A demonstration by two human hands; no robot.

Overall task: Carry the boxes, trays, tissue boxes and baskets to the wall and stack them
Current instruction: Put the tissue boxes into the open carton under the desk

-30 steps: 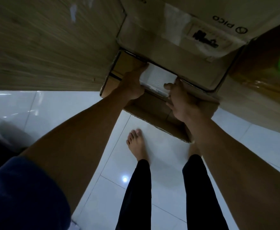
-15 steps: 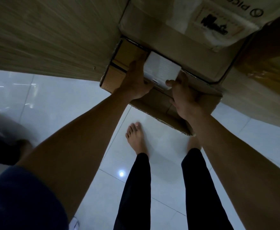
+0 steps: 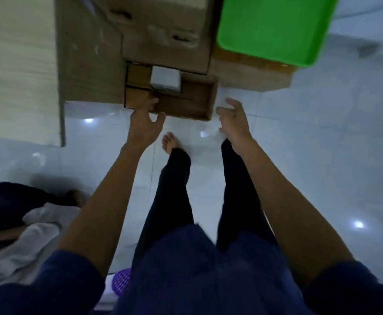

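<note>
Left hand [image 3: 146,117] spread, fingertips on carton [image 3: 197,98] rim, gripping nothing; right hand [image 3: 233,118] loose, clear of it. White box [image 3: 165,80] sits inside carton, tucked against stack [image 3: 163,30] by wall [image 3: 20,64], likely for support. Green tray [image 3: 274,26] tops stack

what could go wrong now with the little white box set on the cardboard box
1. The small white box sits unheld on the low cardboard box; the left hand, touching that box's front edge, might jolt it off.
2. The green tray appears to overhang its brown box and may slide.
3. The purple basket lies on the floor close behind the person, a possible trip hazard.
</note>
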